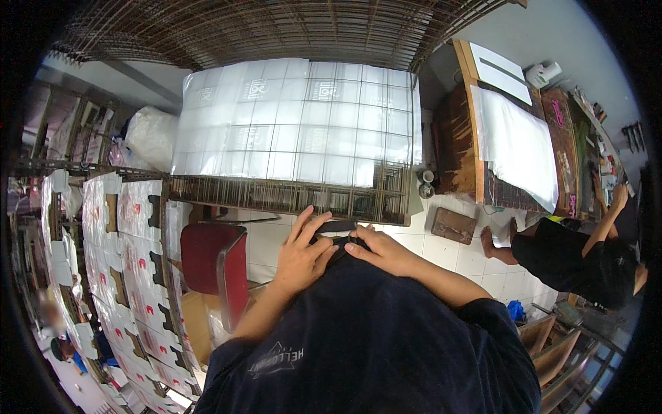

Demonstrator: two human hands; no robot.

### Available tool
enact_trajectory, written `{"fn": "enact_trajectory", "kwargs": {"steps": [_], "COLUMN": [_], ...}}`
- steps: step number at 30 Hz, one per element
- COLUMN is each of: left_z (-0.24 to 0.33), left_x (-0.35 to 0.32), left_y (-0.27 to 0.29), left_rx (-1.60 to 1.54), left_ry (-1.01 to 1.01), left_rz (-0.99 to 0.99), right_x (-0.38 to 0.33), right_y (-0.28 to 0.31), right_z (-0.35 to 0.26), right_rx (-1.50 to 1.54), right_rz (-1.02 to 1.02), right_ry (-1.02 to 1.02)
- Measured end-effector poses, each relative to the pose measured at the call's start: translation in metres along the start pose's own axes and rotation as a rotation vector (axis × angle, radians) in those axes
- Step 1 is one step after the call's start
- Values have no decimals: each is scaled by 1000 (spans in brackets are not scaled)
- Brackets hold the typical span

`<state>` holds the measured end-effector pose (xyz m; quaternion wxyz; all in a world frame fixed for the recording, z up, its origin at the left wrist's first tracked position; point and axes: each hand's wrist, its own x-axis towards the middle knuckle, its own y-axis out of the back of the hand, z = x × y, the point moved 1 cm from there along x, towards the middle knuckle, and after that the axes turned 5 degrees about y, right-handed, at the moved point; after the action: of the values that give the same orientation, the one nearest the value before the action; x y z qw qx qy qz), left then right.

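At my waist, both hands are close together beside a black band (339, 226). My left hand (302, 254) has some fingers stretched out and apart, its thumb side against the dark cloth next to the band. My right hand (383, 252) is closed, thumb and fingers pinching the dark cloth (339, 248) at the front of my dark shirt (386, 331). Its lower fingers are partly hidden. Just ahead stands a wire rack (276, 190) with white printed sheets (289, 124) lying under its grid.
A red chair (210, 259) stands left, near stacked white boxes (141, 269) on a rack. On the right, a wooden table (458, 148) carries a white sheet (517, 145). A brown stool (454, 226) sits on the tiled floor. Another person (572, 259) works at far right.
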<state>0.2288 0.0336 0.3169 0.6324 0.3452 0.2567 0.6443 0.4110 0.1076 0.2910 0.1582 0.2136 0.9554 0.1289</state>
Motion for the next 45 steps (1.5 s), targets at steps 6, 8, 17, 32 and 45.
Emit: {"fn": "enact_trajectory", "kwargs": {"steps": [6,8,17,32,45], "left_z": [-13,-20,-41,-66,-53], "left_x": [-20,-29,-64,-126,-130], "left_y": [17,19,-7,20,20], "left_rx": [259,252,73,-69,-71], "left_ry": [-179,-206,-76,-7,16], "left_rz": [7,13,-103,-126,-157], "right_x": [7,8,13,19,10], "right_y": [-5,-5,-17,-31,-29], "right_z": [11,8,48,25,27], "right_rx": [-16,-24,-82,-15,-103], "right_rz": [-205,-236,-313,-360,-424], "right_ry": [15,-16,-33,122,87]}}
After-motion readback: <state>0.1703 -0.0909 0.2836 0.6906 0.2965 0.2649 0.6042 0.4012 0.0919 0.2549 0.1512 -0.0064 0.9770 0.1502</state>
